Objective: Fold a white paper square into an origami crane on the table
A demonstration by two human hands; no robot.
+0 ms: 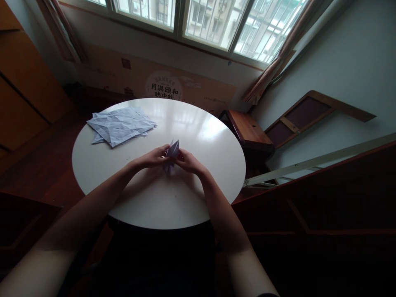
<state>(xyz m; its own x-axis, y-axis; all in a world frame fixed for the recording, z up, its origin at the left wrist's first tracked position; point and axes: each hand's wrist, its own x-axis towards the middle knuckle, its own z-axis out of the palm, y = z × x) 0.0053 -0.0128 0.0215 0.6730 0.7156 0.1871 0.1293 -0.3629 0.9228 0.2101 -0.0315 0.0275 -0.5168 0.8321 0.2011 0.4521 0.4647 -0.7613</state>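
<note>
A small folded paper piece (173, 151), pale purple-grey with pointed ends, is held upright just above the middle of the white round table (167, 206). My left hand (156, 156) grips it from the left, fingers closed on its side. From the right, my right hand (187, 160) pinches it as well. Some fingertips are hidden behind the paper. One point of the paper rises above the hands and another hangs down between them. Farther back on the left lies a pile of creased paper sheets (122, 123), apart from both hands.
Beyond the table's right edge stands a brown wooden stool or small table (244, 128). A printed cardboard panel (201, 84) leans below the window (210, 20). Wooden cabinet doors (24, 82) are at the left, and dark wooden furniture (324, 198) is at the right.
</note>
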